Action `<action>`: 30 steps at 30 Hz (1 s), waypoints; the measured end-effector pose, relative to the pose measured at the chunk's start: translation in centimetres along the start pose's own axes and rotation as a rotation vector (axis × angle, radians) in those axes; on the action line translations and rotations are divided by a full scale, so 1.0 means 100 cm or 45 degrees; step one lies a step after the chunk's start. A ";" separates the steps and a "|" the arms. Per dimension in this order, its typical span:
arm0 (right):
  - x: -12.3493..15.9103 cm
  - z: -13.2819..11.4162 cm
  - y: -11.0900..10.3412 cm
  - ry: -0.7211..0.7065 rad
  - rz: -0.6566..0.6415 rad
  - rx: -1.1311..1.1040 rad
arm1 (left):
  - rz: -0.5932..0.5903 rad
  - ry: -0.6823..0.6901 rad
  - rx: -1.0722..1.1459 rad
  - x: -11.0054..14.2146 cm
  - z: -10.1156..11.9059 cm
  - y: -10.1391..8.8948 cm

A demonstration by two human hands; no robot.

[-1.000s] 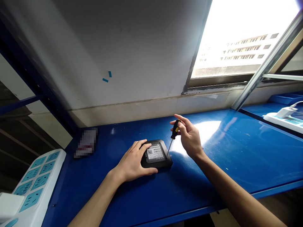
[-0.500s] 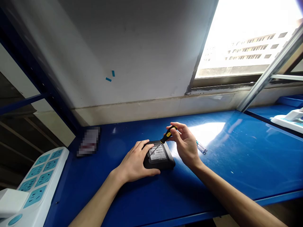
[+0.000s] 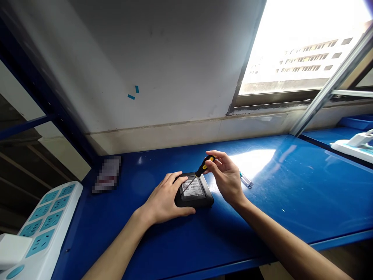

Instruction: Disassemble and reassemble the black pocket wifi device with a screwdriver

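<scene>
A flat black box-shaped device (image 3: 201, 200) with a white printed label (image 3: 192, 188) facing up lies on the blue table. My left hand (image 3: 167, 196) grips its left side, fingers over the far edge and thumb along the near edge. My right hand (image 3: 225, 175) holds a black and yellow screwdriver (image 3: 204, 165) by the handle, tilted. Its thin shaft slants down to the left across the label, and the tip meets the device near the label's left edge, close to my left fingers. Whether the tip sits in a screw is too small to tell.
Several thin clear-handled tools (image 3: 246, 180) lie right of my right hand. A white power strip (image 3: 49, 217) with teal sockets stands at the left, and a blurred-out item (image 3: 107, 174) lies behind it. The wall (image 3: 175, 77) bounds the blue table (image 3: 291, 186) at the back.
The whole view has shifted slightly, so everything appears a little further left. The screwdriver handle has turned a little in my right fingers; my left hand keeps its grip on the device.
</scene>
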State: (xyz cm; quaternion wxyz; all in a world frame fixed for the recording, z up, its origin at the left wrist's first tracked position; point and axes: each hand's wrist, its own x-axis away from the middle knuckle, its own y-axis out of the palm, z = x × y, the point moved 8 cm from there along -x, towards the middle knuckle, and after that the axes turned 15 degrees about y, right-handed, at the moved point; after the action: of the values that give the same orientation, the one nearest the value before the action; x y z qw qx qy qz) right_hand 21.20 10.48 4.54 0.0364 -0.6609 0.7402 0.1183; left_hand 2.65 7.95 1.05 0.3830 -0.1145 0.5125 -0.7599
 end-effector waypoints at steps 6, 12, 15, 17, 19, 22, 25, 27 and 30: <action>-0.004 0.007 -0.002 0.102 -0.034 0.032 | -0.010 -0.007 0.018 0.001 -0.001 0.001; -0.003 0.011 0.000 0.159 -0.054 -0.030 | -0.022 -0.019 0.019 0.000 -0.002 0.001; -0.004 0.011 0.000 0.130 -0.020 -0.035 | -0.022 -0.017 0.015 0.000 -0.002 0.001; -0.005 0.012 0.000 0.122 -0.019 -0.046 | -0.017 -0.015 0.017 0.000 -0.002 0.001; -0.006 0.013 -0.001 0.129 -0.019 -0.047 | -0.016 -0.017 0.022 0.001 -0.001 0.001; -0.007 0.014 -0.002 0.162 -0.026 -0.037 | -0.023 -0.023 0.028 0.001 -0.001 0.002; -0.005 0.013 0.000 0.200 -0.077 -0.058 | -0.029 -0.029 0.030 0.001 -0.001 0.001; -0.003 0.012 0.002 0.215 -0.107 -0.088 | -0.029 -0.031 0.029 0.000 -0.001 0.001; -0.002 0.012 0.003 0.212 -0.106 -0.095 | -0.030 -0.034 0.027 0.000 -0.001 0.001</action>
State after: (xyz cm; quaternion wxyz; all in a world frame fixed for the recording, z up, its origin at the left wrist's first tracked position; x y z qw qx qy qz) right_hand 20.80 11.00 3.42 -0.0451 -0.6995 0.7077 0.0887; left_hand 2.65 7.98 0.95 0.3820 -0.1266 0.4979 -0.7682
